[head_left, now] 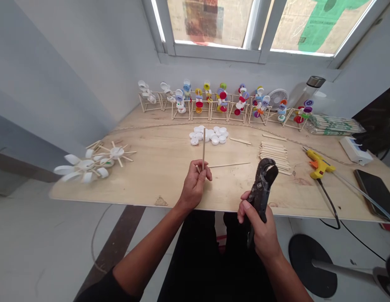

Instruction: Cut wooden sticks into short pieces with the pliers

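Okay, we are tracking a thin wooden stick (203, 147) standing upright above the bench (119, 195), just in front of the pile of white bottle caps (209, 135). The left hand (195, 184) is pressing its grip together and pinching the stick's lower part between fingers and thumb. The right hand (259, 224) is wrapping its grip around a black-handled cutter (262, 184), held up with its head well clear of the stick; we cannot tell whether its blades are fully open. A second loose stick (229, 165) is lying just beside the left hand, with a stack of craft sticks (273, 157) further right. We are flagging these risks: a pinch this low could let the stick twist or slip, a skewed cutter could split the wood, and fingers this near the stick could get nipped if the blades close there. Offcuts could also scatter among the caps. The yellow hot glue gun (319, 164) is lying near the bench edge, so its black cord (330, 205) could snag an elbow and drag it off.
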Demonstrator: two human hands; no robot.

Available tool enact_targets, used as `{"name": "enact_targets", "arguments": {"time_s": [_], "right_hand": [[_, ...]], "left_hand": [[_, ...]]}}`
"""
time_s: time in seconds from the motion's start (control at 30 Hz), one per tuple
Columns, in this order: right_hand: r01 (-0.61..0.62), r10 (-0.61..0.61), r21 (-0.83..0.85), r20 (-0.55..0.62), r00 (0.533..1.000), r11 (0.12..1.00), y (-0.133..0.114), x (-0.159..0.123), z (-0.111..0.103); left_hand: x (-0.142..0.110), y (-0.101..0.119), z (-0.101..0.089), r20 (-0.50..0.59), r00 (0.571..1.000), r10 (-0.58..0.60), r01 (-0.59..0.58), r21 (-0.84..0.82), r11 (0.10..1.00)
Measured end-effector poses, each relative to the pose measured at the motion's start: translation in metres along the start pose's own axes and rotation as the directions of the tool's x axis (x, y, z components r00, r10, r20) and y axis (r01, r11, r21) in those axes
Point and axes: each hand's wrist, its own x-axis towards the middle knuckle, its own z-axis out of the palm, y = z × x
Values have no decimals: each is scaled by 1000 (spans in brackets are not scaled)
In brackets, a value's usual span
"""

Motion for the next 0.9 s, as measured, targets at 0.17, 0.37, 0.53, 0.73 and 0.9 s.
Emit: {"name": "enact_targets", "arguments": {"time_s": [0.17,0.37,0.53,0.73,0.9], "right_hand": [[-5,5,-20,17,1000,1000,0,1,-1],[5,-5,-27,26,1000,1000,0,2,0],[7,-5,-47,28,1000,999,0,2,0],[-2,3,-36,30,1000,999,1,1,1],[-3,4,-42,29,1000,999,-1,3,1]], "left_hand": [[-7,-3,1,-5,999,-40,40,2,999],[-13,-1,2,-37,998,-47,48,28,998],[-16,1,3,-15,997,-72,73,45,996],[-18,2,4,-15,993,-117,118,82,990],[-18,21,8,-55,972,-227,206,-260,943]]}}
